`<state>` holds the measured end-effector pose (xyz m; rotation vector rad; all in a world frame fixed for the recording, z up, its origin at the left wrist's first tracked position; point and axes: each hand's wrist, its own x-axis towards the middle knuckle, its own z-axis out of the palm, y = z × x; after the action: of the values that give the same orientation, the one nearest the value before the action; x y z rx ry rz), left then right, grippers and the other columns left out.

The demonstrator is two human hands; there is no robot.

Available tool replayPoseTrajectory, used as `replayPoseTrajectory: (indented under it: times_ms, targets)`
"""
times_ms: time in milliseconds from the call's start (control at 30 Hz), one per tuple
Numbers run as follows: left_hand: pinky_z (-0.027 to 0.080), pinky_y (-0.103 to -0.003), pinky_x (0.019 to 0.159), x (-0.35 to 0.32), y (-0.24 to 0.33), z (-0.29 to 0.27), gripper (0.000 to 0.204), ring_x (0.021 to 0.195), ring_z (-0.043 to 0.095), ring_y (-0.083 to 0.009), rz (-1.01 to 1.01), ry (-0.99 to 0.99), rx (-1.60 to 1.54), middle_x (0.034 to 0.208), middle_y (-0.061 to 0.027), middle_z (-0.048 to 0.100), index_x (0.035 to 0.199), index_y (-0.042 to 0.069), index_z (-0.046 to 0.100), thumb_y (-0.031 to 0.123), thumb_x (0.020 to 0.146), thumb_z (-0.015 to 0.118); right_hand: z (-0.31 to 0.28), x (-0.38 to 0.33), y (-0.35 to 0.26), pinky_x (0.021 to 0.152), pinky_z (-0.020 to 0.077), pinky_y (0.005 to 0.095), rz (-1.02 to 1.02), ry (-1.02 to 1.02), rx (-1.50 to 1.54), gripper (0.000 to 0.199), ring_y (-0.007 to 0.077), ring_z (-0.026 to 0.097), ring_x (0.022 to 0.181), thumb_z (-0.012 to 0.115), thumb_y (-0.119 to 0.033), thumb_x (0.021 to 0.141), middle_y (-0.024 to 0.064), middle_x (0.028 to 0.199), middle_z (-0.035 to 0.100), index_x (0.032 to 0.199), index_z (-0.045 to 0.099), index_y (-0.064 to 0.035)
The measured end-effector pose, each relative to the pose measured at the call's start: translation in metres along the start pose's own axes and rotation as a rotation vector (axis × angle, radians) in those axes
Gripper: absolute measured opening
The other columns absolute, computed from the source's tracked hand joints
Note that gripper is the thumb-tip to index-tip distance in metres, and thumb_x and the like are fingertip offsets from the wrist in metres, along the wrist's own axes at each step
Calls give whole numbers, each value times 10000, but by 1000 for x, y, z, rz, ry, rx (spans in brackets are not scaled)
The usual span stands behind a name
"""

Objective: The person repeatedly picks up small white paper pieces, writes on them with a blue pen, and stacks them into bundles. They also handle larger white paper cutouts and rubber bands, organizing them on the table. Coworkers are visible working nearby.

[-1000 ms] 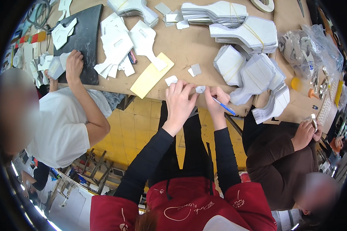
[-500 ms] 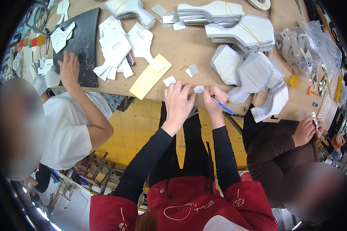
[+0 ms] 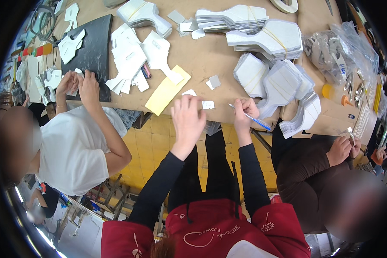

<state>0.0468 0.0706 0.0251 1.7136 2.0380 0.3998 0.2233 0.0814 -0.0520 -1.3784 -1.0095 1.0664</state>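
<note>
Small white card (image 3: 208,104) lies near the table's (image 3: 202,58) edge; likely light, flimsy, best pinched by its edges. Left hand (image 3: 188,122), 8 o'clock: fingers loosely spread, contact unclear. Right hand (image 3: 246,112), 4 o'clock, grips blue pen (image 3: 261,124), probably stiff. Yellow strip (image 3: 167,91), 10 o'clock.

Pale lettering, upside-down in this view, stands on the front of the red shirt (image 3: 215,219); dark handwriting marks the clear plastic bag (image 3: 356,45) at right. Marks on the small white slip (image 3: 208,105) and boxed print on the white cut-outs (image 3: 127,57): too small to read.
</note>
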Motion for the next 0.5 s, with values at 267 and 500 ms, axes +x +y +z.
replayPoseTrajectory:
  times_ms: [267, 500]
  targets:
    - [420, -404, 876, 54, 17, 11, 344, 996, 545, -288, 94, 76, -163, 1064, -65, 594, 1092, 102, 652, 140, 771, 768, 3, -1, -1, 493, 297, 227, 0, 8, -1, 394, 42, 373, 512, 631, 75, 921, -10, 568, 445, 694, 352, -84]
    - [451, -397, 865, 64, 21, 11, 147, 953, 596, -282, 33, -79, -359, 950, -78, 620, 945, 54, 654, 12, 811, 700, 5, -2, -1, 491, 262, 243, 10, 44, 42, 411, 41, 315, 537, 659, 87, 890, -27, 563, 417, 666, 350, -62]
